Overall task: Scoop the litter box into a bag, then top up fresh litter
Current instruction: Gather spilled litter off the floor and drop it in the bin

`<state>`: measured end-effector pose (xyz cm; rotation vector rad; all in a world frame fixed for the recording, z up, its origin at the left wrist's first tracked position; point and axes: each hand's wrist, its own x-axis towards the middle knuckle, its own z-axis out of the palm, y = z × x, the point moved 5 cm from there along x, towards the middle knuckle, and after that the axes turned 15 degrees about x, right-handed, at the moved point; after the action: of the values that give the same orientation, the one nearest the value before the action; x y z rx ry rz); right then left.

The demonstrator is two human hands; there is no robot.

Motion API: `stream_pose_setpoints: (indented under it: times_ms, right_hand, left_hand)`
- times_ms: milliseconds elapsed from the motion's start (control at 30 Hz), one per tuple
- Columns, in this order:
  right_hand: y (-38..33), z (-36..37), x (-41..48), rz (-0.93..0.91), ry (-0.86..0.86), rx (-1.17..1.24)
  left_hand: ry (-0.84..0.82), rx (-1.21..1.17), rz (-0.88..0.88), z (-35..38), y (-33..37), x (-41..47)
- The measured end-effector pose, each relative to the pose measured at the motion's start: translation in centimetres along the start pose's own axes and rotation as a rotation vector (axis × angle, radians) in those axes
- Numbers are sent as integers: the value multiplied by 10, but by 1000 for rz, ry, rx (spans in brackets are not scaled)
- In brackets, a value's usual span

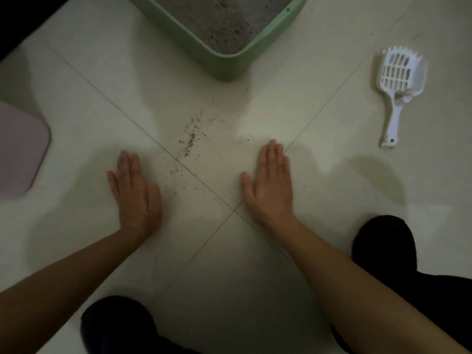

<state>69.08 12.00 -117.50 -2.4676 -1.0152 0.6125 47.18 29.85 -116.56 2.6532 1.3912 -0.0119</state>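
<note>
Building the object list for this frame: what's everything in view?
litter box: 1, green, top centre, on the floor
litter: grey, inside the litter box
scoop: 1, white, on the floor at right, apart from the box
spilled grains: scattered, brownish, on the floor between box and hands
flat object: 1, pink, left edge, cut off; unidentifiable
floor: white tiles
knees: 2, black-clad, lower right and bottom left
left hand: fingers straight, palm down, empty
right hand: same

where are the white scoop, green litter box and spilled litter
white slotted plastic scoop [397,71], head view, slotted bowl
green plastic litter box [227,67], head view, near corner wall
spilled brown litter grains [190,141], head view, densest patch
</note>
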Motion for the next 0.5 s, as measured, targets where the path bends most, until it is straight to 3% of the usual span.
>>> stream_pose_setpoints:
  times_ms: [100, 200, 333, 400, 500]
  right_hand:
    - [-46, 31, -24, -140, -136, 42]
    - [-46, 23, -44, -148, -63, 118]
    - [24, -7, -83, 217, 276, 145]
    - [48, -4, -95, 390, 294, 127]
    - [33, 12, -81, 388, 227, 72]
  left_hand:
    - [-47, 6, 74, 5, 8, -30]
    - [-61, -35, 82, 11, 39, -32]
    - [-46, -211, 47, 12, 97, -5]
    - [-36, -359, 60, 9, 122, 9]
    - [-15, -596, 32, -6, 136, 28]
